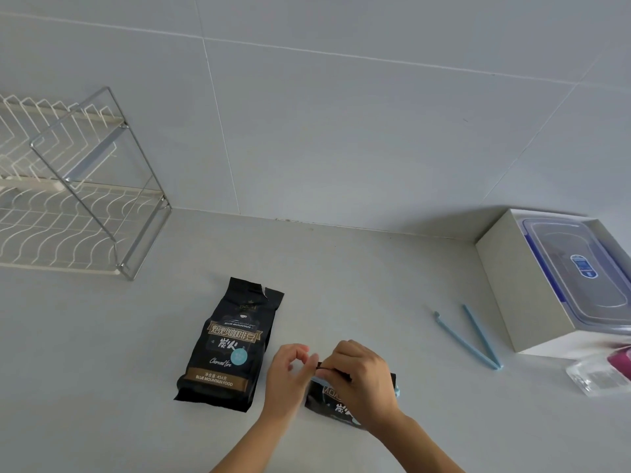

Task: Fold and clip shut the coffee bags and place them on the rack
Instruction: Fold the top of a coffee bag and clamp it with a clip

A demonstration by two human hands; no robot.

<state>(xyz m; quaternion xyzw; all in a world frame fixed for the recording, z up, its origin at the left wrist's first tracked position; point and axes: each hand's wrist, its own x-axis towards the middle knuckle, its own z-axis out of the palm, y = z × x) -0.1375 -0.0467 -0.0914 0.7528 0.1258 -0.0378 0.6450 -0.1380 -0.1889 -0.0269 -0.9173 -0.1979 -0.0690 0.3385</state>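
Note:
Two black coffee bags lie on the white counter. One coffee bag point(227, 349) lies flat at centre, its top torn open and unfolded. The second coffee bag point(336, 406) sits under my hands, its top folded down with a light blue clip point(397, 392) across the fold. My right hand point(358, 373) pinches the folded top and clip. My left hand point(288, 373) touches the fold's left end with its fingertips. A spare blue clip point(467, 336) lies open in a V to the right. The wire rack point(78, 206) stands at the far left, its shelves bare.
A white box point(512, 285) holding a clear lidded plastic container point(580, 271) stands at the right against the tiled wall. A clear packet point(596, 378) and a magenta object point(621, 361) lie at the right edge.

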